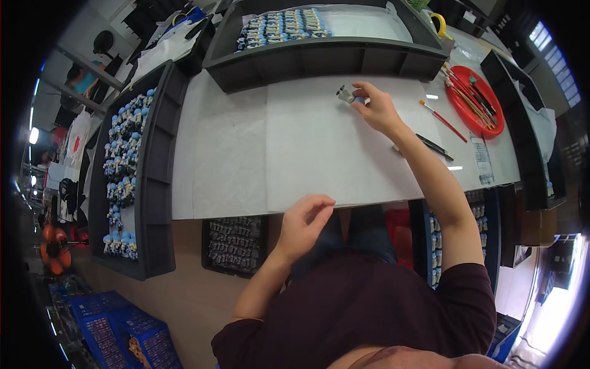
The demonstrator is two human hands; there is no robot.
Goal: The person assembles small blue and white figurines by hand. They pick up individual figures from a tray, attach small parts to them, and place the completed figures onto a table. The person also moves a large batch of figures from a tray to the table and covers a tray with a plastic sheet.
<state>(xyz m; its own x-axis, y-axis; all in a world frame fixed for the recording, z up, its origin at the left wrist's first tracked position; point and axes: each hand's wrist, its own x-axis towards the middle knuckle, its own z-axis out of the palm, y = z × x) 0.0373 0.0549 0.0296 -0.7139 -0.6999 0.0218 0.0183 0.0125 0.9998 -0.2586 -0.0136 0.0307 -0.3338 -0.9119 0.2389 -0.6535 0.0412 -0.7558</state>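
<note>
In my right hand (376,109) is a small figurine (346,94), pinched between thumb and fingertips over the far part of the white sheet (307,144). Its pale body and dark feet point left, and a bit of blue shows by my fingers. My left hand (304,226) rests at the table's front edge with nothing in it, thumb and fingers loosely bent and apart. Beyond the sheet stands a large dark tray (332,56), partly filled with rows of blue-and-white figurines (283,27).
Another dark tray (161,178) of figurines lies at the left. To the right are a red plate (453,92) of brushes, a loose red brush (444,121) and dark pens (435,147). Blue crates (117,329) stand on the floor; more figurine trays sit below the table.
</note>
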